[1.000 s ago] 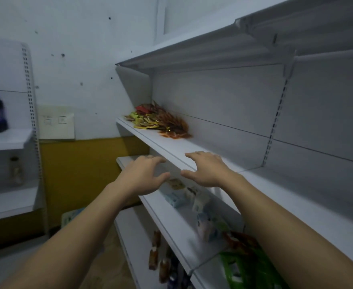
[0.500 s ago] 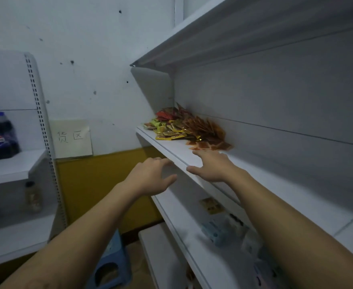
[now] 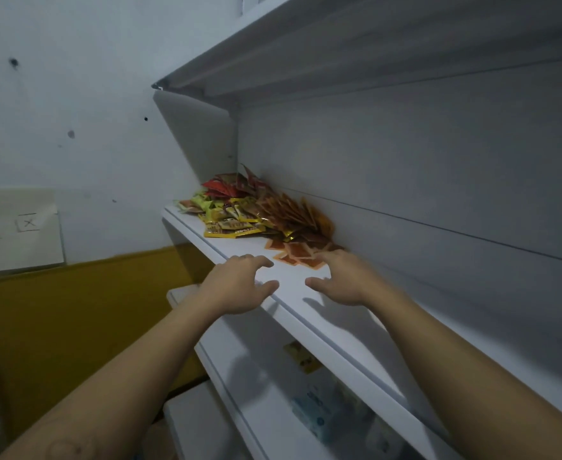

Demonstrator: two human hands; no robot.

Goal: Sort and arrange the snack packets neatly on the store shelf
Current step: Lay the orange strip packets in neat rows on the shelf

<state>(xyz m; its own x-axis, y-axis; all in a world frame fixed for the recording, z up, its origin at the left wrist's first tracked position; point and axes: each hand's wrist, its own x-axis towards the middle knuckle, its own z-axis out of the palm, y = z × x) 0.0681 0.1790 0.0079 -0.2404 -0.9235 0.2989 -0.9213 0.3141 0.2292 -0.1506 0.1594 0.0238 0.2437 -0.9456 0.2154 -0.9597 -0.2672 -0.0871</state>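
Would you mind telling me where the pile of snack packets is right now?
The pile of snack packets sits at the far left end of the middle shelf, against the back panel, just beyond both hands.

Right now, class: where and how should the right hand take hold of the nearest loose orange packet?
The orange packet lies flat on the shelf, just ahead of the right hand. Probably come from above and pinch its near edge: flat and thin, it offers no side to grip.
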